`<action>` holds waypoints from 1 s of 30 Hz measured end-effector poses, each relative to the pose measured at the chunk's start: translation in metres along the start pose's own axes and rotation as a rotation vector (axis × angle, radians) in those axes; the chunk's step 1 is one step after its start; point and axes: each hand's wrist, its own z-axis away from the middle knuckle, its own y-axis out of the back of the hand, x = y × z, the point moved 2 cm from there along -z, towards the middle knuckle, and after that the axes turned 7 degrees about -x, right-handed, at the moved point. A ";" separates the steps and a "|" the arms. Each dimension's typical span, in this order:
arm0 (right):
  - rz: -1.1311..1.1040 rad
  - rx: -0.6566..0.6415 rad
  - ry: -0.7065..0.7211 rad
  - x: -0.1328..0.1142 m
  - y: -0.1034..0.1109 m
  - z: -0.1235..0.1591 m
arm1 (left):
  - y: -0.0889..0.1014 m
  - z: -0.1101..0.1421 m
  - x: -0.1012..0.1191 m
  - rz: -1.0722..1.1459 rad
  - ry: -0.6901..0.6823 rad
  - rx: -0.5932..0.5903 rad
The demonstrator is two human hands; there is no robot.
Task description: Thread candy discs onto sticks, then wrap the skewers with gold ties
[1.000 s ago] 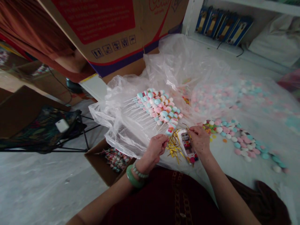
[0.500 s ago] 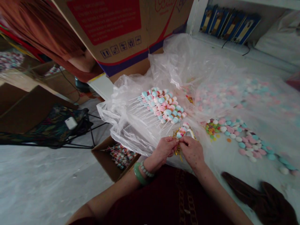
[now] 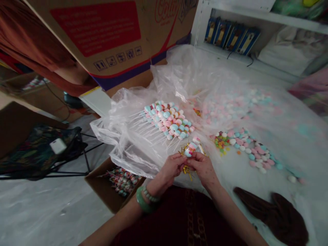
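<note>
My left hand [image 3: 174,166] and my right hand [image 3: 204,168] meet at the near end of a marshmallow skewer [image 3: 191,147], fingers pinched together around its base. Its pink, white and blue pieces point away from me. Gold twist ties [image 3: 188,171] hang below and beside my fingertips; which fingers grip them is hidden. Just beyond my left hand lies a pile of marshmallow skewers [image 3: 170,119], their white sticks pointing left, on clear plastic sheeting [image 3: 130,143].
Loose marshmallows [image 3: 261,153] and small coloured candies [image 3: 221,141] lie to the right. A carton of finished-looking skewers [image 3: 102,191] stands low left. A large cardboard box [image 3: 115,37] rises behind. Brown cloth [image 3: 276,212] lies near right. A folding chair [image 3: 38,150] holds a phone [image 3: 58,146]. Another person's sleeve [image 3: 41,44] shows upper left.
The view has shifted, so the scene sits further left and slightly lower. My hands remain together at the skewer's base, and the skewer now leans more to the right.
</note>
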 end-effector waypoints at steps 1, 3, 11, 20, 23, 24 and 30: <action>-0.008 -0.034 0.018 -0.002 0.001 0.001 | 0.001 0.001 0.001 0.039 0.047 -0.095; -0.035 -0.128 0.039 -0.007 0.001 0.007 | 0.005 0.004 0.001 0.099 0.147 -0.312; 0.609 -0.335 0.396 -0.041 -0.012 0.046 | 0.015 0.014 0.041 -0.248 0.416 -0.603; 1.231 0.000 0.699 -0.077 -0.005 0.034 | -0.040 0.033 0.094 -1.303 -0.466 -0.023; 0.665 0.111 0.474 -0.083 -0.003 0.009 | -0.056 0.029 0.076 -1.291 -0.644 0.178; 0.503 0.051 0.411 -0.082 -0.006 0.004 | -0.055 0.025 0.072 -1.173 -0.644 0.248; 0.415 0.044 0.417 -0.062 -0.003 0.013 | -0.022 0.012 0.049 -0.059 -0.002 -0.163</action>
